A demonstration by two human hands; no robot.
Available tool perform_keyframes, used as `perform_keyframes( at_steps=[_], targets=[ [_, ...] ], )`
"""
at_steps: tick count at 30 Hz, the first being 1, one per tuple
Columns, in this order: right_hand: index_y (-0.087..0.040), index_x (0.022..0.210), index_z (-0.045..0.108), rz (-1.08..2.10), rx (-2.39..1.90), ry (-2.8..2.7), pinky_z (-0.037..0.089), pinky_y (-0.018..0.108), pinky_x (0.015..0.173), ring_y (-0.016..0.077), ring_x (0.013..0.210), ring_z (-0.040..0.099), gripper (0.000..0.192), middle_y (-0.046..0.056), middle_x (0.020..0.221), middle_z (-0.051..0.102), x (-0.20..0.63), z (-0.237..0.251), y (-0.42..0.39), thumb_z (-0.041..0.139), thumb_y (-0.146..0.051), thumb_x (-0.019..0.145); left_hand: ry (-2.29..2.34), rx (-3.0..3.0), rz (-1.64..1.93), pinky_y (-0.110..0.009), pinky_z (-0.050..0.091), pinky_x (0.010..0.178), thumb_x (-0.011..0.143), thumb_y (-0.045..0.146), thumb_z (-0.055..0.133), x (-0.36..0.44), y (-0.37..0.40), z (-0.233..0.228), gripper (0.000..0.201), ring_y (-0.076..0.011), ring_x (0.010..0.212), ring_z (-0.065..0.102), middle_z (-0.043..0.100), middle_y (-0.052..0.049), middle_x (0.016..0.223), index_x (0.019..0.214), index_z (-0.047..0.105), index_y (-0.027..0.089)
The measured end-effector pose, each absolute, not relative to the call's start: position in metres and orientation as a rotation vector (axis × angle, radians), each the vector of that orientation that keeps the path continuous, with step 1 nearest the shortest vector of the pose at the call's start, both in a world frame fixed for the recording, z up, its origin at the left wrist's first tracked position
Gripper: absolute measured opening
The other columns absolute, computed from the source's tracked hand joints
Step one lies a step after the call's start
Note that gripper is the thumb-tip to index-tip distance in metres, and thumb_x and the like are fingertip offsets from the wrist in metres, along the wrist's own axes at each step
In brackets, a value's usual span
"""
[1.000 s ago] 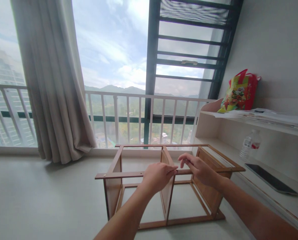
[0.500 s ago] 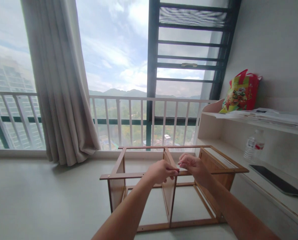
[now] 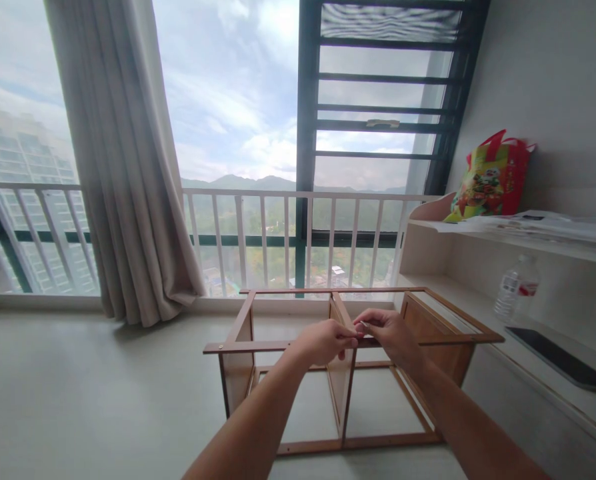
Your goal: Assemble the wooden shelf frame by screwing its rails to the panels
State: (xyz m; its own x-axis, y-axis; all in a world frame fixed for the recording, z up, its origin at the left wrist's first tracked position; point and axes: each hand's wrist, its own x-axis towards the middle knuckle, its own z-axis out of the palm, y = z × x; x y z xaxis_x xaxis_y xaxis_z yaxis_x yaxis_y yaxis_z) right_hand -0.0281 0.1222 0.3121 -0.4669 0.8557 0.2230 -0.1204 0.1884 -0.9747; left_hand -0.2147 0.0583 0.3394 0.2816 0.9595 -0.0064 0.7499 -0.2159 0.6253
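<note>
A brown wooden shelf frame [image 3: 273, 347] lies on its side on the pale floor, its long front rail towards me. Where that rail meets the middle shelf panel [image 3: 345, 387], both hands come together. My left hand [image 3: 325, 341] rests over the rail with its fingertips pinched; what they hold, if anything, is hidden. Beside it, the fingers of my right hand [image 3: 385, 331] are closed in a pinch just above the rail. A small, thin, light-coloured thing shows at those fingertips, too small to name.
At the right stands a white shelf unit [image 3: 428, 250] with a red and yellow bag [image 3: 495, 177], papers [image 3: 543, 223], a clear plastic bottle [image 3: 515, 290] and a dark tablet-like slab [image 3: 563, 357]. Behind the frame are a white railing [image 3: 258, 195], a window and a grey curtain [image 3: 128, 167].
My right hand has moved slightly left and closer to my left hand, its fingertips now almost meeting it at the rail. The view has shifted a little.
</note>
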Motion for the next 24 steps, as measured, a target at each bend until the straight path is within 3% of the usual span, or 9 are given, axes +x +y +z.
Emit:
perform_keyframes(
  at_steps=[6, 20, 24],
  targets=[
    [-0.018, 0.080, 0.076, 1.398, -0.747, -1.534, 0.066, 0.041, 0.064, 0.0175, 0.060, 0.064, 0.042, 0.000, 0.065, 0.064, -0.0298, 0.3140, 0.1210, 0.090, -0.052, 0.062, 1.515, 2.076, 0.520, -0.027, 0.032, 0.060, 0.092, 0.047, 0.052, -0.2162, 0.0626, 0.3340, 0.037, -0.0110, 0.061, 0.052, 0.067, 0.000, 0.070, 0.082, 0.072, 0.019],
    [-0.018, 0.078, 0.075, 1.379, -0.743, -1.578, 0.064, 0.038, 0.062, 0.0163, 0.060, 0.062, 0.038, 0.001, 0.066, 0.067, -0.0329, 0.3142, 0.1209, 0.090, -0.048, 0.061, 1.530, 2.090, 0.501, -0.026, 0.031, 0.058, 0.093, 0.048, 0.050, -0.2155, 0.0629, 0.3343, 0.038, -0.0112, 0.062, 0.053, 0.069, 0.001, 0.073, 0.091, 0.076, 0.020],
    [-0.017, 0.077, 0.074, 1.353, -0.718, -1.623, 0.060, 0.031, 0.056, 0.0150, 0.059, 0.059, 0.033, 0.000, 0.063, 0.065, -0.0348, 0.3166, 0.1207, 0.089, -0.044, 0.064, 1.545, 2.091, 0.496, -0.026, 0.030, 0.057, 0.093, 0.045, 0.050, -0.2151, 0.0610, 0.3356, 0.037, -0.0108, 0.061, 0.052, 0.069, 0.000, 0.073, 0.089, 0.076, 0.020]
  ],
)
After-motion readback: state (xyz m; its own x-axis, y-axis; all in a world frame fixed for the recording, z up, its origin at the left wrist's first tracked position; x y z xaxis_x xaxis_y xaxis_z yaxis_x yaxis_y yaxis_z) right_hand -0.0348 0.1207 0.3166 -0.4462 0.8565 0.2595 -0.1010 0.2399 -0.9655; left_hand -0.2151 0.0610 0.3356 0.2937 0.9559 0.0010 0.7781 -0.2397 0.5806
